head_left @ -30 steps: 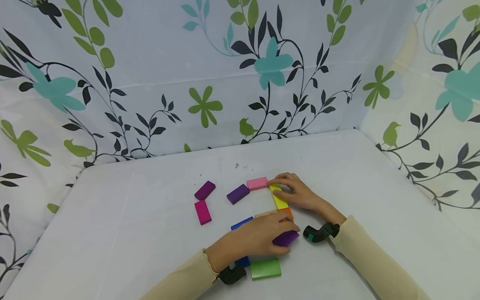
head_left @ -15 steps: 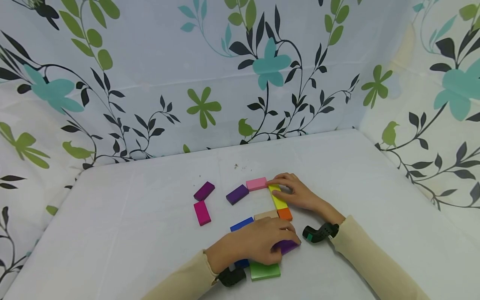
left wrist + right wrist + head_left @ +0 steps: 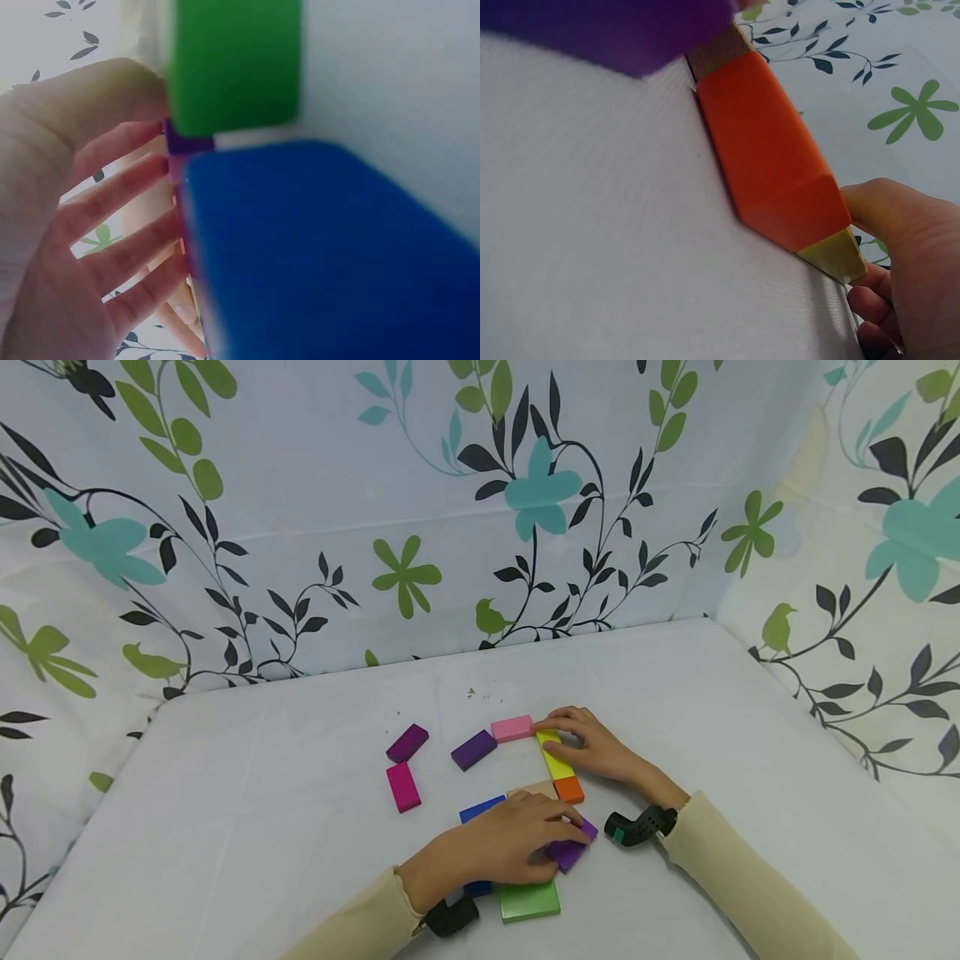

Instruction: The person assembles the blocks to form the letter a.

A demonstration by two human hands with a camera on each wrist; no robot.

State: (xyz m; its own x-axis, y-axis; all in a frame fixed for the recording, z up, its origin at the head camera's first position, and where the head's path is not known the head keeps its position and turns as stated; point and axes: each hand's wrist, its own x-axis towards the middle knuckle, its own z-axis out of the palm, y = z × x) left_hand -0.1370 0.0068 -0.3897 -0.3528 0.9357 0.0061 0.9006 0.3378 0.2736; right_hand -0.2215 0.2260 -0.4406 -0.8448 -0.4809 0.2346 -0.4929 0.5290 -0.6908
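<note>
The purple block (image 3: 574,850) is pinched by the left hand (image 3: 513,843), the thumb at its near edge and spread, slightly bent fingers across its top. The yellow block (image 3: 558,767) is held by the right hand (image 3: 597,748), thumb and fingers curled about it. The purple block is set askew between the orange block (image 3: 570,790) and the green block (image 3: 530,903); whether it is resting fully on the cloth cannot be told.

The step in hand seems to be the placing of that block. It is best turned until its edges are squared with its neighbours, lowered flat and released gently. The yellow block should be steadied only lightly, lest the pink block (image 3: 512,728) at its far end be nudged.

The work is done on a white cloth (image 3: 247,802), smooth over most of its spread and finely woven up close. Crumbs (image 3: 471,693) are scattered beyond the blocks. The space is enclosed by a curtain (image 3: 300,510) printed with leaves, flowers and birds.
</note>
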